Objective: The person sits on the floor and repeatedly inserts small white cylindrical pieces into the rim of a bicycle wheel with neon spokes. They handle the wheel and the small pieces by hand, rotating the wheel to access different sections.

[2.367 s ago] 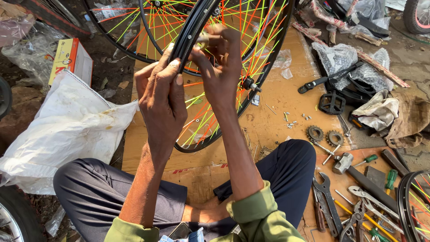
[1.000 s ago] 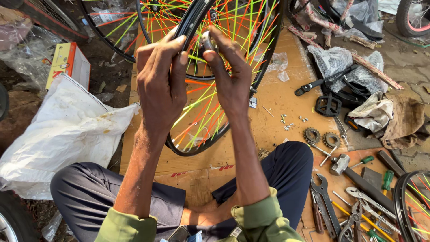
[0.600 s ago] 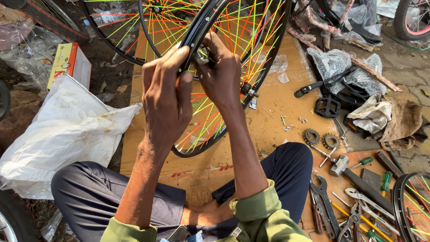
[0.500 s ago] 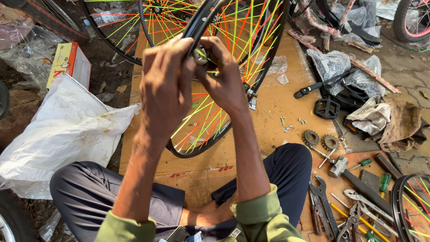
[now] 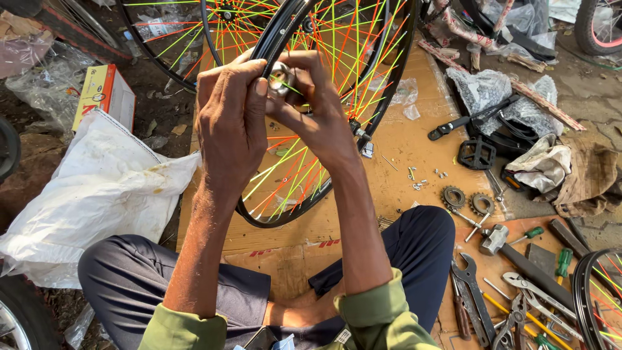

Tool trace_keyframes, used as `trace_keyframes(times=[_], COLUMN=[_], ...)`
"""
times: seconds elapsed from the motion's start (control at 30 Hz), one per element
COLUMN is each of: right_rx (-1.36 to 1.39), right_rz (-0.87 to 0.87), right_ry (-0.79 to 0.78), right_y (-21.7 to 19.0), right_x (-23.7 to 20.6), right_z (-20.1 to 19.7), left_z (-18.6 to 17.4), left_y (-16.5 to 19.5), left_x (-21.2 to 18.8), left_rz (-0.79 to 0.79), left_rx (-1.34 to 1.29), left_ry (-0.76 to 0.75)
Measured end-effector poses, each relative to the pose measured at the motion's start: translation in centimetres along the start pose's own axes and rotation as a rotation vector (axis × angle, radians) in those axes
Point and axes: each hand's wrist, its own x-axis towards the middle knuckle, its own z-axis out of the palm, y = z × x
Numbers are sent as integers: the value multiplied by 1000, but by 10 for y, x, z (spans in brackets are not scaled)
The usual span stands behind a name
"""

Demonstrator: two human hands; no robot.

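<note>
Both hands have shifted slightly along the rim [image 5: 272, 39]. Left hand [image 5: 230, 123] and right hand [image 5: 317, 110] pinch a small metal part [image 5: 280, 76] against it; fitting step, steady alignment needed.

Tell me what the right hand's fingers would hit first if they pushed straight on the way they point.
Probably the small silvery metal part pinched at their tips, then the left hand; depth is unclear.

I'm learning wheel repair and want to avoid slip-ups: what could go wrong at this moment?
The small metal part is pinched only by the fingertips of the left hand and right hand; if dropped, it could vanish among the orange and green spokes or the loose bits on the cardboard. The wheel rim seems unsupported and may roll or tip.
</note>
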Motion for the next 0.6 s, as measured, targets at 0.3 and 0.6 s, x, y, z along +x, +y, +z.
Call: trace_keyframes(times=[0.3, 0.6], right_rx=[-415, -215], right_rz=[-149, -98], right_ry=[286, -8], right_y=[26, 10], right_x=[6, 2], right_z=[4, 1], left_z=[7, 3], left_y=[2, 4], left_x=[-2, -6], left_rz=[-19, -28], left_rx=[31, 3], left_ry=[43, 16])
